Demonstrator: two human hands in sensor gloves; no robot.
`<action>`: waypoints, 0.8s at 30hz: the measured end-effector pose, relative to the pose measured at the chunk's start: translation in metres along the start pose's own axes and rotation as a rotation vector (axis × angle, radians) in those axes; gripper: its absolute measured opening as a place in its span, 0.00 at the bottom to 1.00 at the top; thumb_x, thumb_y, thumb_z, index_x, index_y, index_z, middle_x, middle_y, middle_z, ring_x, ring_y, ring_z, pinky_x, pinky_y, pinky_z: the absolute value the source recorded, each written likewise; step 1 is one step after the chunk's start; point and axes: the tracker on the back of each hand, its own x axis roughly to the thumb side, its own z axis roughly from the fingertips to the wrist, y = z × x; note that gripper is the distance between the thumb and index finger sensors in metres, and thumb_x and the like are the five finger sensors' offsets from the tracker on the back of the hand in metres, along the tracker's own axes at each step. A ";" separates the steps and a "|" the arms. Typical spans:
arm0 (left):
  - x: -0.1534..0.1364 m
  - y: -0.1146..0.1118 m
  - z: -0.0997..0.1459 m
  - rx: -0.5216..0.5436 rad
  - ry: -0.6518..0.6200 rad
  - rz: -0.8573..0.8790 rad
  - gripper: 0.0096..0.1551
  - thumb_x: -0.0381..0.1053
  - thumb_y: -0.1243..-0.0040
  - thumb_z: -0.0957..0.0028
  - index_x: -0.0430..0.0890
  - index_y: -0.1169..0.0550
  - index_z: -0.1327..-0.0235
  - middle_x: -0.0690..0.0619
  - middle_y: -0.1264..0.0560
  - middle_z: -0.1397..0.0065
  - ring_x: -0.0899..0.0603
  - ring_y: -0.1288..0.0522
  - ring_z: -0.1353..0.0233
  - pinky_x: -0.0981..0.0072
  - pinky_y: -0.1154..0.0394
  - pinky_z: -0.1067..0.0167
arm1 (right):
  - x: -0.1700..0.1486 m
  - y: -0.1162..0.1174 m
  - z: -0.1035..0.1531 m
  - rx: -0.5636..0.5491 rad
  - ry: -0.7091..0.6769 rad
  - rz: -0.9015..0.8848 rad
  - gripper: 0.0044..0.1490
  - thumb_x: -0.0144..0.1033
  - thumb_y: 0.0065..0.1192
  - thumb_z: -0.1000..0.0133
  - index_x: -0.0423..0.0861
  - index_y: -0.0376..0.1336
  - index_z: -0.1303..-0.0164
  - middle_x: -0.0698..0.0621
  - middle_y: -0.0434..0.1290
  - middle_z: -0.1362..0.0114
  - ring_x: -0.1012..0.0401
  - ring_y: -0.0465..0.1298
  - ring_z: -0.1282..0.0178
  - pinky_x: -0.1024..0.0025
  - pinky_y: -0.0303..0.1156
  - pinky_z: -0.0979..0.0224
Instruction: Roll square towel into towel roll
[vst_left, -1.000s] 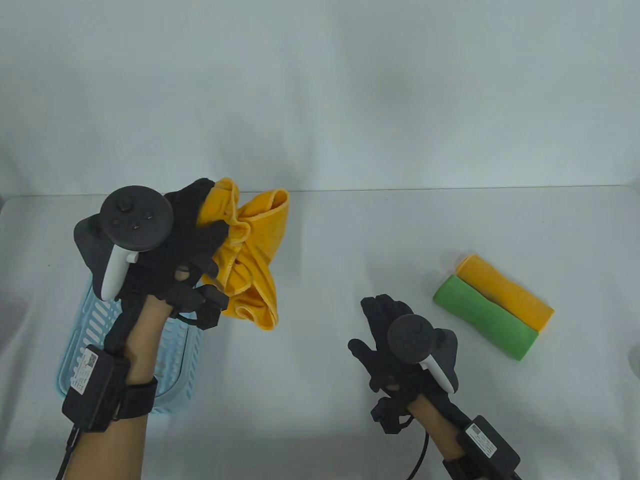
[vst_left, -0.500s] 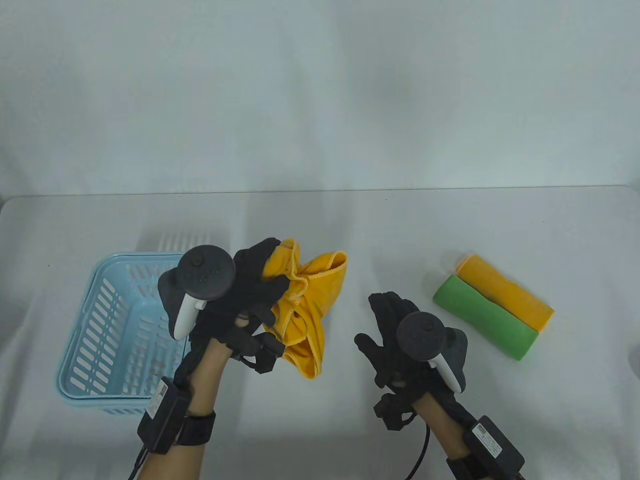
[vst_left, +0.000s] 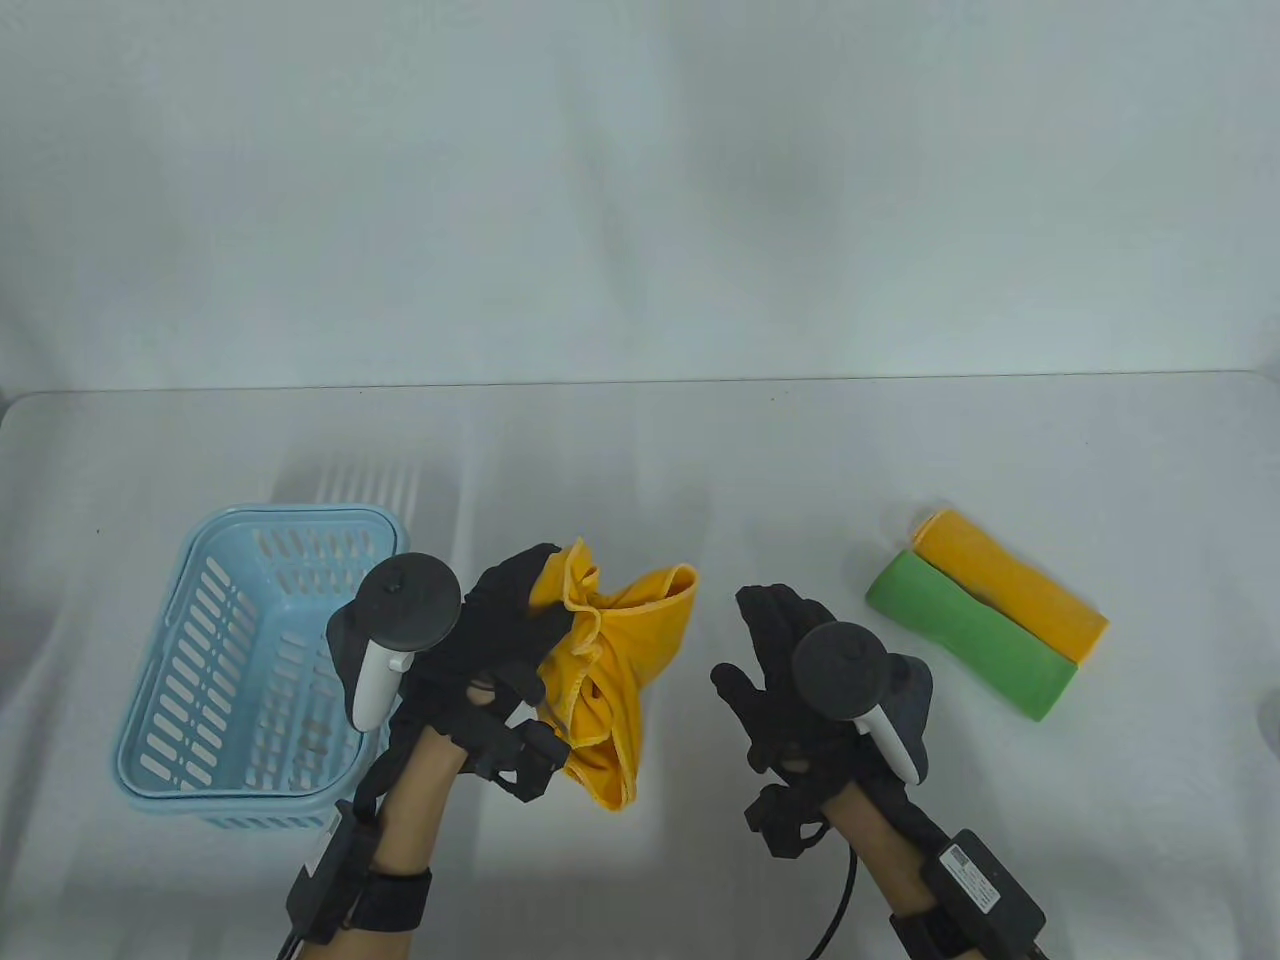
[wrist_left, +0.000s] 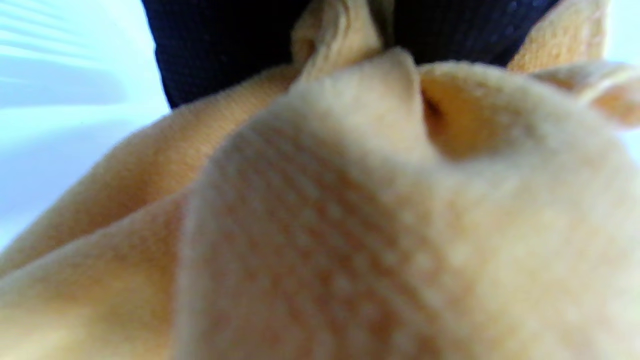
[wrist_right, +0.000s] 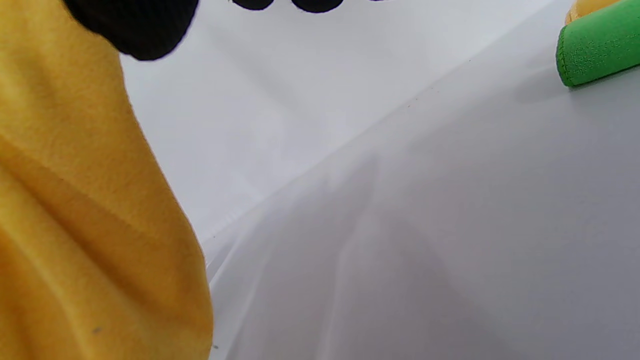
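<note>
My left hand (vst_left: 500, 640) grips a crumpled yellow towel (vst_left: 610, 670) and holds it bunched up at the table's front middle. The towel fills the left wrist view (wrist_left: 350, 225) and shows at the left of the right wrist view (wrist_right: 75, 200). My right hand (vst_left: 780, 650) is open and empty, fingers spread, just right of the towel and apart from it. Its fingertips (wrist_right: 135, 25) hang in at the top of the right wrist view.
A light blue slotted basket (vst_left: 200, 640) stands at the front left, beside my left arm. A green towel roll (vst_left: 970, 650) and a yellow towel roll (vst_left: 1010, 585) lie side by side at the right. The green roll's end shows in the right wrist view (wrist_right: 600, 45).
My left hand has carried the yellow towel from above the basket to the right and down toward the table's front middle. My right hand has barely shifted.
</note>
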 end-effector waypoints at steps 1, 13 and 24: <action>-0.001 0.001 0.000 0.000 0.000 0.018 0.35 0.53 0.38 0.55 0.51 0.30 0.31 0.52 0.28 0.32 0.47 0.16 0.45 0.53 0.19 0.42 | 0.000 0.000 0.000 -0.001 0.001 -0.003 0.49 0.60 0.57 0.57 0.63 0.43 0.27 0.58 0.46 0.16 0.47 0.47 0.14 0.36 0.46 0.20; -0.008 0.009 -0.004 -0.038 -0.014 0.226 0.32 0.51 0.39 0.54 0.52 0.29 0.33 0.52 0.27 0.31 0.46 0.14 0.43 0.52 0.18 0.41 | -0.002 -0.007 -0.002 -0.030 0.011 -0.072 0.47 0.58 0.57 0.56 0.62 0.45 0.27 0.57 0.49 0.17 0.47 0.51 0.15 0.38 0.49 0.20; 0.004 0.012 -0.003 -0.007 -0.029 0.184 0.32 0.52 0.38 0.54 0.52 0.29 0.33 0.52 0.27 0.32 0.45 0.15 0.43 0.52 0.19 0.41 | 0.019 -0.004 0.009 -0.009 -0.106 -0.065 0.46 0.58 0.59 0.57 0.61 0.49 0.29 0.57 0.56 0.20 0.48 0.59 0.19 0.41 0.57 0.23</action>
